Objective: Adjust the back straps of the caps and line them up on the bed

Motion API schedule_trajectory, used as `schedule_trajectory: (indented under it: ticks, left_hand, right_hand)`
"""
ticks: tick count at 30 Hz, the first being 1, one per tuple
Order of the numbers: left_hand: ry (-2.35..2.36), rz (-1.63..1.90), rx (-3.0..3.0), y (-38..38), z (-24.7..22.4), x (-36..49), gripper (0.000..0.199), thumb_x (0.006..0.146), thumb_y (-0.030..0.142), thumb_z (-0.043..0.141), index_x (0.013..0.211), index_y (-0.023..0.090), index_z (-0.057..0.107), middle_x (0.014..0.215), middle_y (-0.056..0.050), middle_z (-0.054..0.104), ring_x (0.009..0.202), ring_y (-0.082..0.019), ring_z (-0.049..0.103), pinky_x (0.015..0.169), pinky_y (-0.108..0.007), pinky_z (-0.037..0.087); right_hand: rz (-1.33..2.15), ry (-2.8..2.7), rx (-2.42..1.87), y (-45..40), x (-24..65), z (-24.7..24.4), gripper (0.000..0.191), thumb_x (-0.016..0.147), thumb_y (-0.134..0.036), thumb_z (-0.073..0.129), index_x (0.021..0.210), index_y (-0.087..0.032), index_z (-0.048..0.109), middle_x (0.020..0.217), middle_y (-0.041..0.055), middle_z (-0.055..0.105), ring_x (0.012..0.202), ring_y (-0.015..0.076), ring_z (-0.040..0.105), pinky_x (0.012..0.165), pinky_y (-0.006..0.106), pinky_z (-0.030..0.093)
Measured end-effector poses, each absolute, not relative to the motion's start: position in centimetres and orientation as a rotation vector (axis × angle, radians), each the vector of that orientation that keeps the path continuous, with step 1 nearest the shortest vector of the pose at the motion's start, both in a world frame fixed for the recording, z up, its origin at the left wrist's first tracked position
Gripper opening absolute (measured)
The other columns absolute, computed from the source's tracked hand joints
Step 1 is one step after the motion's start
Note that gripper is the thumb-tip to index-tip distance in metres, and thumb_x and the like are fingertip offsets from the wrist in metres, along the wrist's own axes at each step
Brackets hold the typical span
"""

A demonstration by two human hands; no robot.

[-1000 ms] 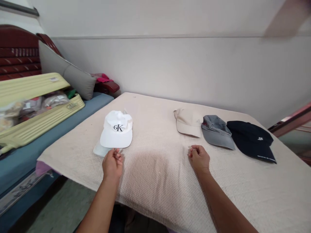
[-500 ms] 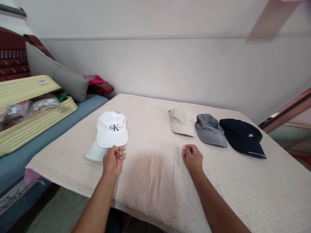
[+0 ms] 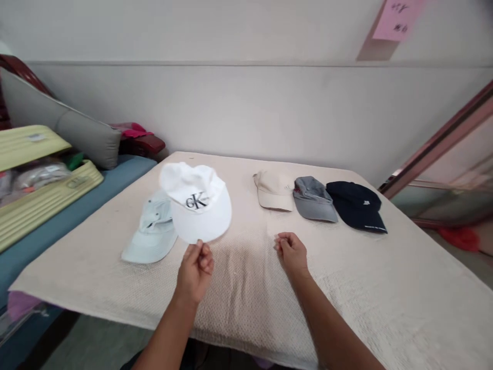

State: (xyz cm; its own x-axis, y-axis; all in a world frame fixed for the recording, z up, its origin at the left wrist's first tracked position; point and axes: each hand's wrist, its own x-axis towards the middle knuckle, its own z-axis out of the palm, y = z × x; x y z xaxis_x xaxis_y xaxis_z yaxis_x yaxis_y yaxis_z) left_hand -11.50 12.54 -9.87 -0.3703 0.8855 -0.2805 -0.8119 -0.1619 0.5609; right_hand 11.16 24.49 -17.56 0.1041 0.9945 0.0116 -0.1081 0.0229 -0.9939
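A white cap (image 3: 200,213) with dark letters is pinched at its brim by my left hand (image 3: 196,270) and hangs tilted above the cloth. Just left of it a pale mint cap (image 3: 152,239) lies on the cloth, partly covered by the white one. My right hand (image 3: 292,250) is over the cloth with its fingers curled together; nothing shows in them. Beyond it, in a row, lie a beige cap (image 3: 273,190), a grey cap (image 3: 315,200) and a black cap (image 3: 356,205), their brims toward me.
A cream cloth (image 3: 223,169) covers the table. At the left, a grey cushion (image 3: 82,126) and an opened yellow case (image 3: 50,198) with bagged items rest on a blue surface. The wall behind bears a pink note (image 3: 396,20).
My left hand has lifted the white cap and moved it right, uncovering more of the mint cap. The view has turned right. My right hand stays curled above the cloth.
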Motion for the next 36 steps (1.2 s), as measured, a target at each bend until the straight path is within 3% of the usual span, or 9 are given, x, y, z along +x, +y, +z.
schedule_trajectory:
  ticks: [3,7,10,14,18,20,25,31,36]
  left_hand:
    - [0.812,1.587,0.282,11.2,-10.6,-7.7,0.021,0.076,0.021,0.070,0.067,0.015,0.053,0.061,0.004,0.057,0.039,-0.001,0.039,0.038,-0.014,0.031]
    - [0.869,1.335,0.354,9.3,-12.0,-3.2,0.023,0.074,0.031,0.073,0.070,0.016,0.056,0.057,0.004,0.056,0.037,-0.002,0.038,0.038,-0.015,0.025]
    - [0.876,1.106,0.471,7.9,-13.0,-1.3,0.025,0.078,0.036,0.069,0.067,0.016,0.058,0.058,0.002,0.057,0.039,-0.004,0.042,0.039,-0.017,0.027]
    - [0.807,0.799,0.667,7.4,-13.1,-1.3,0.019,0.076,0.032,0.072,0.080,0.014,0.070,0.076,-0.008,0.069,0.066,-0.015,0.063,0.064,-0.026,0.048]
    - [0.758,0.999,0.397,9.0,-12.1,-3.5,0.036,0.078,0.044,0.066,0.100,0.016,0.071,0.095,-0.013,0.072,0.096,-0.028,0.065,0.085,-0.039,0.049]
    - [0.793,1.101,0.210,10.0,-11.4,-4.6,0.036,0.078,0.044,0.064,0.097,0.015,0.071,0.088,-0.014,0.073,0.093,-0.033,0.067,0.080,-0.043,0.052]
    - [0.988,1.301,-0.043,11.4,-9.4,-6.2,0.025,0.071,0.013,0.059,0.094,0.013,0.069,0.065,-0.012,0.070,0.073,-0.032,0.070,0.064,-0.042,0.057]
    - [1.034,1.270,0.082,10.3,-9.0,-5.8,0.022,0.063,0.001,0.059,0.079,0.013,0.070,0.057,-0.008,0.065,0.055,-0.029,0.066,0.048,-0.036,0.053]
    - [0.974,1.015,0.429,9.2,-9.8,-5.1,0.009,0.068,0.011,0.072,0.077,0.012,0.072,0.068,-0.011,0.069,0.063,-0.026,0.065,0.063,-0.037,0.053]
  right_hand:
    - [1.350,-1.005,-1.128,21.5,12.1,-15.7,0.034,0.072,-0.049,0.066,0.079,-0.015,0.062,0.068,0.0049,0.065,0.056,0.0141,0.059,0.051,0.026,0.046]
    - [1.690,-0.716,-0.822,17.8,15.1,-12.5,0.050,0.079,-0.067,0.050,0.088,-0.020,0.067,0.090,0.0087,0.071,0.087,0.0212,0.066,0.081,0.037,0.051]
    - [1.629,-0.651,-0.755,16.3,18.0,-11.4,0.035,0.076,-0.055,0.064,0.092,-0.024,0.067,0.097,0.0053,0.072,0.096,0.0231,0.065,0.088,0.038,0.049]
    - [1.672,-0.622,-0.788,15.6,20.4,-11.8,0.042,0.066,-0.030,0.077,0.106,-0.023,0.064,0.098,0.0059,0.073,0.090,0.0259,0.067,0.084,0.041,0.051]
    - [1.853,-0.703,-0.714,15.1,19.7,-12.9,0.047,0.065,-0.026,0.078,0.110,-0.022,0.063,0.098,0.0072,0.072,0.081,0.0240,0.068,0.078,0.039,0.052]
    - [2.015,-0.799,-0.686,14.6,18.8,-13.6,0.044,0.063,-0.024,0.080,0.104,-0.021,0.065,0.092,0.0063,0.072,0.076,0.0217,0.067,0.075,0.037,0.052]
    - [2.230,-1.101,-0.642,13.4,18.5,-14.0,0.039,0.056,-0.025,0.085,0.092,-0.020,0.070,0.092,0.0050,0.070,0.083,0.0202,0.064,0.083,0.036,0.048]
    - [2.217,-1.001,-0.521,14.3,19.8,-11.6,0.040,0.074,-0.045,0.071,0.101,-0.016,0.067,0.094,0.0081,0.066,0.081,0.0180,0.061,0.076,0.030,0.046]
    - [2.143,-0.989,-0.673,15.2,18.7,-11.3,0.019,0.082,-0.032,0.064,0.085,-0.014,0.066,0.064,0.0015,0.058,0.058,0.0102,0.050,0.058,0.022,0.038]
